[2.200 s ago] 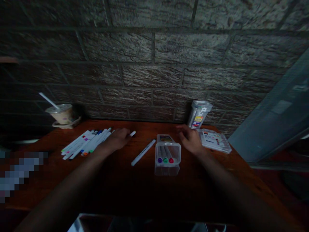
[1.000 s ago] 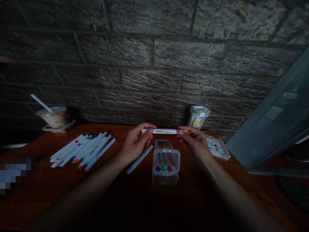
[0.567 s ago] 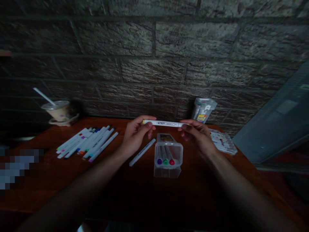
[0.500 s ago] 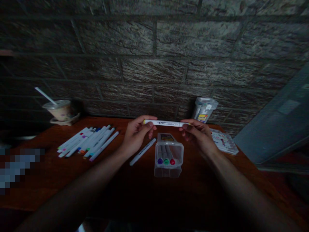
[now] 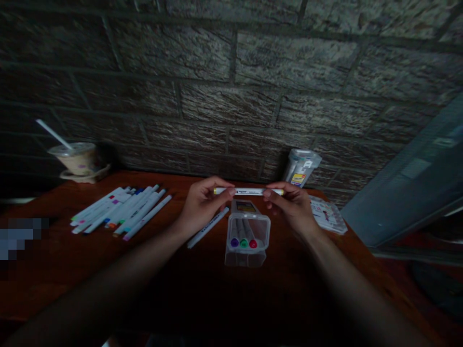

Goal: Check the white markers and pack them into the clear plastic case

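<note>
Left hand (image 5: 204,201) and right hand (image 5: 290,205) pinch one pen (image 5: 249,192) mid-frame; three pens (image 5: 244,243) in box (image 5: 246,259) below, pile (image 5: 115,212) at left loose.

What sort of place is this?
Likely a casual indoor spot, perhaps a café or home corner; I can't tell which. A wooden table stands by a block-patterned wall, with a drink cup and loose markers on it.

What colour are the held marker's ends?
The held marker is yellow at both ends; the head view shows this.
</note>
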Demonstrator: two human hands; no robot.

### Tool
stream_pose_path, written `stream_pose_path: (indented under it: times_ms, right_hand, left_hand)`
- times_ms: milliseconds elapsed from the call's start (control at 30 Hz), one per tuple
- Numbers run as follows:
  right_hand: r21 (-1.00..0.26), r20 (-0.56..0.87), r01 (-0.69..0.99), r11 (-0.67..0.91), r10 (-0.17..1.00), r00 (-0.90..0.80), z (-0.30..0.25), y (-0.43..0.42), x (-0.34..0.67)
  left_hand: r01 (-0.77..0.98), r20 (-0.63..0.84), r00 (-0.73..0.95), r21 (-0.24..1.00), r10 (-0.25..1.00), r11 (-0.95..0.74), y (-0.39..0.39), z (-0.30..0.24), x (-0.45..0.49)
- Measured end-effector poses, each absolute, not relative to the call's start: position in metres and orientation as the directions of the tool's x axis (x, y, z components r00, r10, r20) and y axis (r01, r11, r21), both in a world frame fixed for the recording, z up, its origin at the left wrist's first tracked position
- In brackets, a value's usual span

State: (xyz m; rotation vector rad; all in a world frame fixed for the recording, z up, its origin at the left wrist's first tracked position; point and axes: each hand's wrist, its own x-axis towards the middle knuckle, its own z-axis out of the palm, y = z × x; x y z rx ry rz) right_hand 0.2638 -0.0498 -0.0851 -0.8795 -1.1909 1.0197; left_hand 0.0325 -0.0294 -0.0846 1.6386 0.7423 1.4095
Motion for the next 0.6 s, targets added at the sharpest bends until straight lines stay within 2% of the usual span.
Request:
stream_pose_path:
  times_ms: [267, 600]
  right_hand:
    - [-0.944, 0.243, -0.218, 0.248, 0.969, 0.048, -0.0803, -0.0543, 0.2656]
    - [-0.943, 0.266, -0.188, 0.274, 0.962, 0.068, -0.0826, -0.0526, 0.2631]
  left_hand:
    - [-0.243, 0.431, 0.204, 0.892, 0.879, -0.382, -0.0286, -0.0822, 0.0322]
    - [-0.107, 0.443, 0.216, 0.897, 0.870, -0.430, -0.0304, -0.0840, 0.0331]
